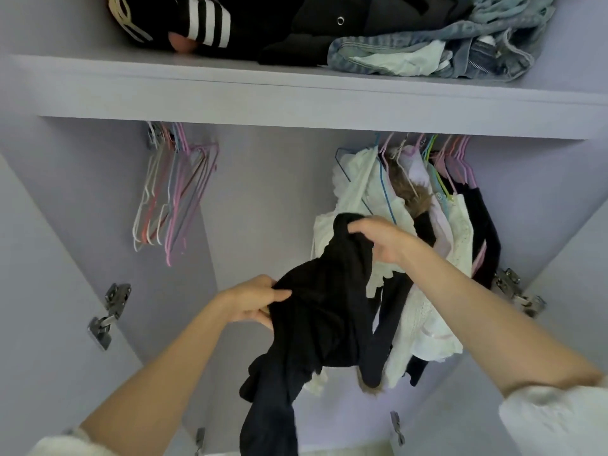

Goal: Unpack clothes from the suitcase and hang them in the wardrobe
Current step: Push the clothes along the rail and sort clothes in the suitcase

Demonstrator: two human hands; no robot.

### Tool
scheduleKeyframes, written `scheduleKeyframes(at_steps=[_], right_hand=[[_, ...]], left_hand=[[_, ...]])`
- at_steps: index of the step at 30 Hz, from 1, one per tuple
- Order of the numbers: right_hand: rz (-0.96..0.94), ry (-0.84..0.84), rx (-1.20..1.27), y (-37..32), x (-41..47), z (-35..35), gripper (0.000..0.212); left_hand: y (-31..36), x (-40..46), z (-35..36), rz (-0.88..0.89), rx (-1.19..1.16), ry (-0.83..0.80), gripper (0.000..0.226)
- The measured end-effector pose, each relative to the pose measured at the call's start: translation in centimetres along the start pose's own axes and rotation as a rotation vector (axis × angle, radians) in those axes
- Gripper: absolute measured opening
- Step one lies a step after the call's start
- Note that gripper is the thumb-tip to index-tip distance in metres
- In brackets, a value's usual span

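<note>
While both hands work in front of the open wardrobe [296, 103], the black garment [316, 307] hangs bunched between them, held up at chest height, probably so its shape can be sorted out before it goes on a hanger. The left hand [253, 301] has its grip closed on a fold at the garment's near edge, thumb on top and fingers curled beneath, which keeps the weight from dropping. The right hand [383, 238] pinches a higher corner, fingers hooked over the cloth, lifting it as if hunting for a shoulder or neckline. Below both grips the rest trails down in a twisted tail, so it is not yet spread enough to hang.

Just behind the right grip hang the clothes already put away, a crowded run of white, lilac and black pieces [424, 245] on coloured hangers, touching the black garment's far side. Well off to the left of the left grip dangles a bunch of empty hangers [171, 192], kept spare at the rail's end; I would guess one of those is wanted next, and neither hand is free for it. Above both grips, the shelf [98, 77] carries folded dark tops and denim [437, 44]. No suitcase is in sight.
</note>
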State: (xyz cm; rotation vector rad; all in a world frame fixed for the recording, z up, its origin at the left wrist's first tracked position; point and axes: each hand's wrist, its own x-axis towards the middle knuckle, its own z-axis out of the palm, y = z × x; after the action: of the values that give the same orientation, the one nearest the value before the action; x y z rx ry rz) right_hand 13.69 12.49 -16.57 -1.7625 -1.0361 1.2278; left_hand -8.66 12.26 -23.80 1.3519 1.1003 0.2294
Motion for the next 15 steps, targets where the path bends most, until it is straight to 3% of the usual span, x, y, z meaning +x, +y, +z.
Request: scheduleKeyframes(at_steps=[2, 4, 8, 11, 15], right_hand=[[0.022, -0.077, -0.101, 1.6, -0.1, 0.8, 0.037], [0.08, -0.215, -0.163, 3.5, -0.4, 2.0, 0.061], [0.092, -0.676, -0.36, 5.8, -0.2, 5.2, 0.085], [-0.072, -0.708, -0.369, 5.4, -0.5, 7.1, 0.066], [-0.03, -0.601, 0.11, 3.7, 0.5, 7.6, 0.049]], left_hand=[[1.1, -0.2, -1.1, 0.043, -0.197, 0.082, 0.026], [2.8, -0.4, -1.6, 0.087, -0.384, 0.169, 0.018], [6.3, -1.2, -2.5, 0.157, -0.622, 0.242, 0.012], [8.4, -1.9, -3.0, 0.249, -0.696, 0.255, 0.018], [8.9, -1.6, -4.4, 0.384, -0.683, 0.318, 0.04]])
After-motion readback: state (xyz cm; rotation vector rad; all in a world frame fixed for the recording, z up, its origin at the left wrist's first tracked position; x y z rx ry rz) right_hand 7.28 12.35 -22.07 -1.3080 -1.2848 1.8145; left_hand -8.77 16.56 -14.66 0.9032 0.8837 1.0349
